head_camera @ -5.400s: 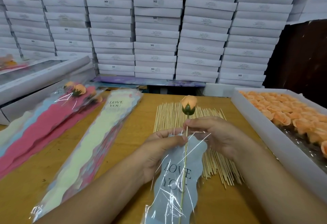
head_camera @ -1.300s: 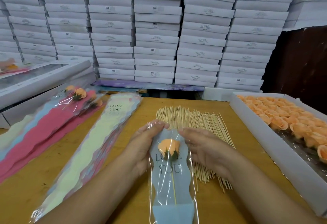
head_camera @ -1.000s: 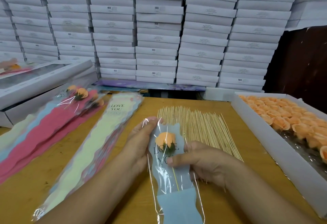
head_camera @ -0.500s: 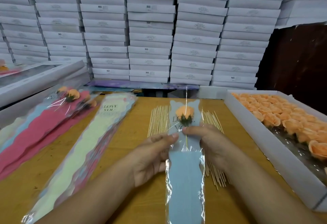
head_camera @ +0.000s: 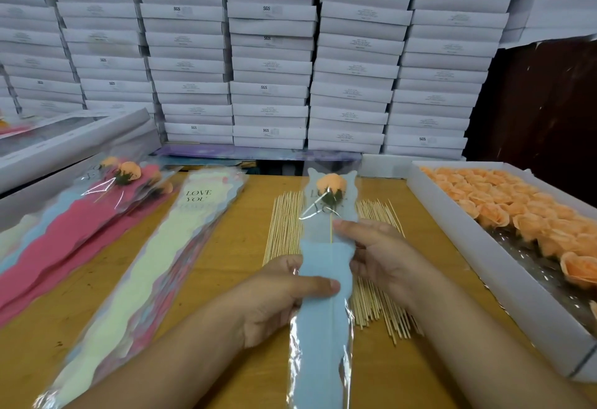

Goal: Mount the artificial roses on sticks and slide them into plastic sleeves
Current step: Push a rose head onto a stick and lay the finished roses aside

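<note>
Your left hand (head_camera: 284,292) and right hand (head_camera: 374,247) both pinch the blue sleeve (head_camera: 323,305) above the sticks (head_camera: 286,227), rose (head_camera: 330,182) inside; squeeze unevenly and the film may crumple the petals

I see a glossy clear plastic sleeve (head_camera: 323,279) with matt blue paper lining, thin pale wooden sticks (head_camera: 286,224), and a smooth wood table (head_camera: 242,231) at centre frame.

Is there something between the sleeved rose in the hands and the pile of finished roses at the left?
Yes. The stack of empty sleeves lies on the table between the sleeved rose and the finished pile. It lies flat, so the left hand and right hand would probably carry the rose over it.
</note>
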